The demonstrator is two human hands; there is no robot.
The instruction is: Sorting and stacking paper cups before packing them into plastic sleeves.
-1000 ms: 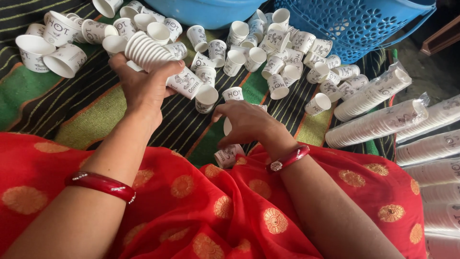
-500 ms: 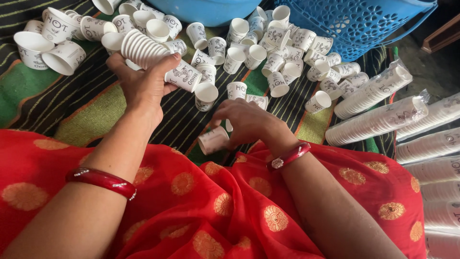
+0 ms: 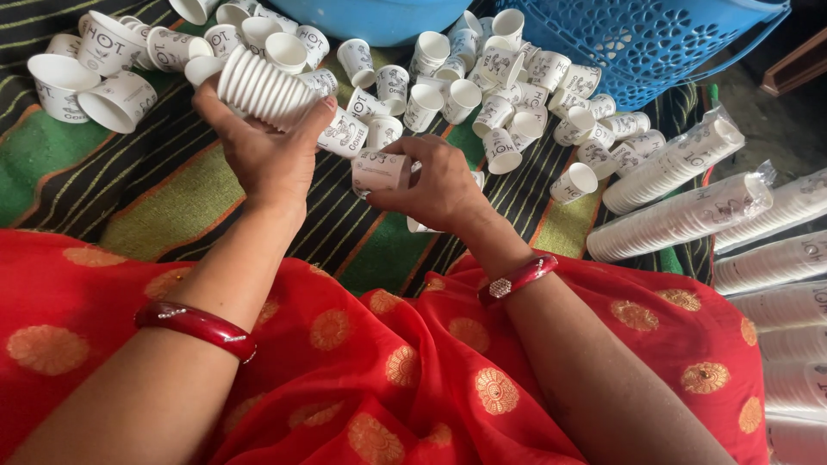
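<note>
Paper cup (image 3: 379, 170), white with grey print, sideways in right hand (image 3: 441, 185).

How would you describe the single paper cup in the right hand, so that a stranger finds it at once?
Start at the blue plastic basket at the top, then go down past the loose paper cups on the striped mat. The single paper cup lies sideways in the right hand, beside the left hand with its nested stack of cups. It alone is lifted off the mat.
</note>
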